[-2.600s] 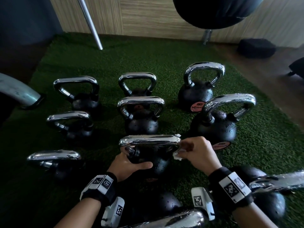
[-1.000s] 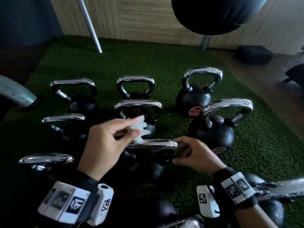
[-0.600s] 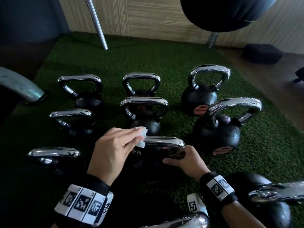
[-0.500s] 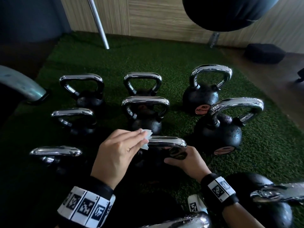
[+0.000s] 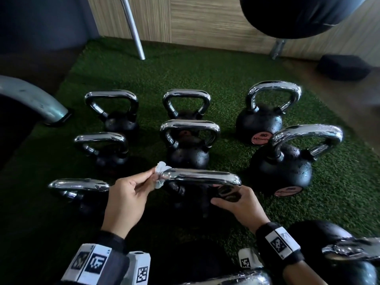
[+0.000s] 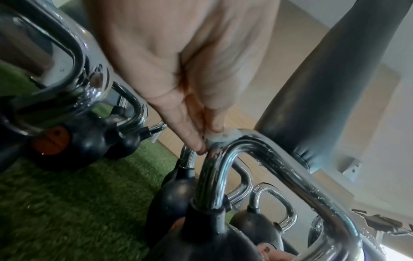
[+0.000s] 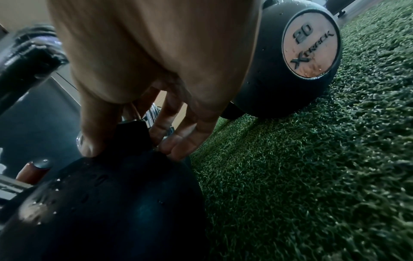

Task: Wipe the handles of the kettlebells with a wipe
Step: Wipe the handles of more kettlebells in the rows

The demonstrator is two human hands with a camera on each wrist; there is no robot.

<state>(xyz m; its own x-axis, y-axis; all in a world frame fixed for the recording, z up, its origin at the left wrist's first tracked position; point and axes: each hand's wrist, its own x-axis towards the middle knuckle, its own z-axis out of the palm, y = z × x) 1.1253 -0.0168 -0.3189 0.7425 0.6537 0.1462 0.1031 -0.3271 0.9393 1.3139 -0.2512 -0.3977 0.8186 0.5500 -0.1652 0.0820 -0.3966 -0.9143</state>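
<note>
Several black kettlebells with chrome handles stand on green turf. The near middle kettlebell's handle [image 5: 201,177] lies across the centre of the head view. My left hand [image 5: 131,194] pinches a small white wipe [image 5: 161,171] against the handle's left corner; the left wrist view shows the wipe [image 6: 223,136] pressed on that bend by my fingertips [image 6: 196,141]. My right hand [image 5: 240,204] grips the kettlebell at the right end of the handle, where the post meets the black body [image 7: 107,203], thumb on one side and fingers [image 7: 178,141] on the other.
A heavier kettlebell [image 5: 283,163] marked 20 [image 7: 310,37] stands close to the right of my right hand. More kettlebells [image 5: 185,145] fill the rows behind, left and near. A punching bag [image 5: 300,15] hangs above; a steel pole [image 5: 133,27] and wooden wall stand behind.
The wipe passed from my right hand to my left. My left hand brought it down onto the handle's left corner, while my right hand dropped to grip the right end of the handle.
</note>
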